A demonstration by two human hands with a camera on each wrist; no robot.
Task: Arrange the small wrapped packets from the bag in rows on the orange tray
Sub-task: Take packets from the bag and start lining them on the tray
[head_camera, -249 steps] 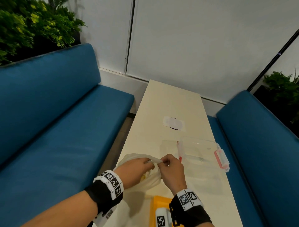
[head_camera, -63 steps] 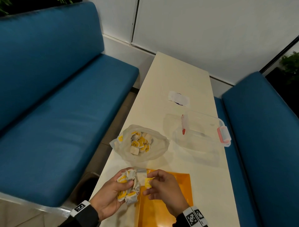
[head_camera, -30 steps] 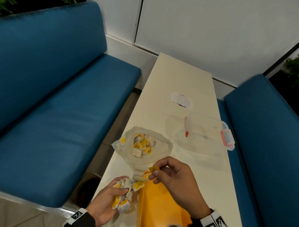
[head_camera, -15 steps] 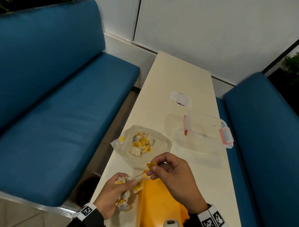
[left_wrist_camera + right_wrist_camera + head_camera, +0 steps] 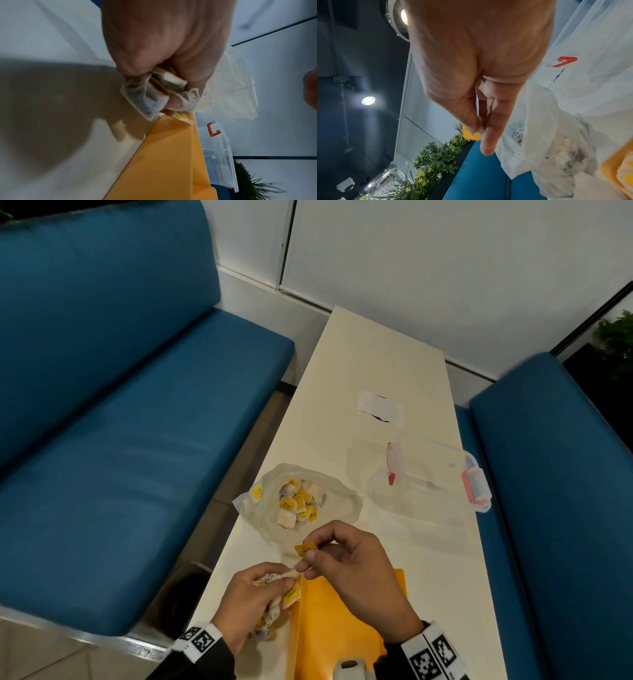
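Observation:
My left hand [image 5: 255, 597] grips a bunch of several small white packets with yellow tags [image 5: 150, 93] at the left edge of the orange tray [image 5: 329, 631]. My right hand [image 5: 337, 556] hovers over the tray's far end and pinches one yellow tag [image 5: 306, 549] between thumb and forefinger [image 5: 471, 133]; a thin string runs from it toward the bunch. The open clear bag [image 5: 335, 505] lies just beyond the hands with more packets [image 5: 298, 503] inside. The tray surface that shows is bare orange.
A clear plastic box with red latches [image 5: 438, 477] sits on the right side of the cream table [image 5: 370, 364]. A white paper scrap [image 5: 380, 407] lies farther back. Blue benches [image 5: 120, 419] flank the table on both sides.
The right hand has drawn the yellow tag slightly up and away from the bunch. The left hand has closed tighter round its packets and stayed by the tray's edge.

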